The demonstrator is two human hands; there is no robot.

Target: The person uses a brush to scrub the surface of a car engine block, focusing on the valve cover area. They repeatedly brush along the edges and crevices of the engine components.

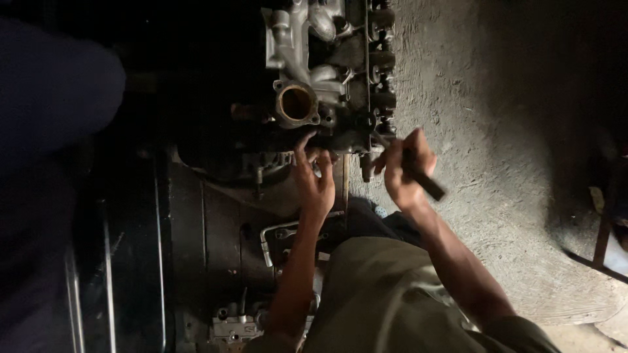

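A grimy metal engine block (327,72) with a round rust-rimmed port (296,103) lies on the ground ahead of me. My left hand (313,176) rests with spread fingers against the engine's near edge, just below the port. My right hand (407,168) is closed around a dark tool handle (428,184) whose far end points at the engine's right corner. The tool's tip is hidden in shadow.
A dark rounded gearbox housing (222,222) sits to the left of my arm. A bent metal pipe (275,232) lies near my left forearm. Rough concrete floor (497,131) spreads to the right. Another person's dark sleeve (52,85) fills the upper left.
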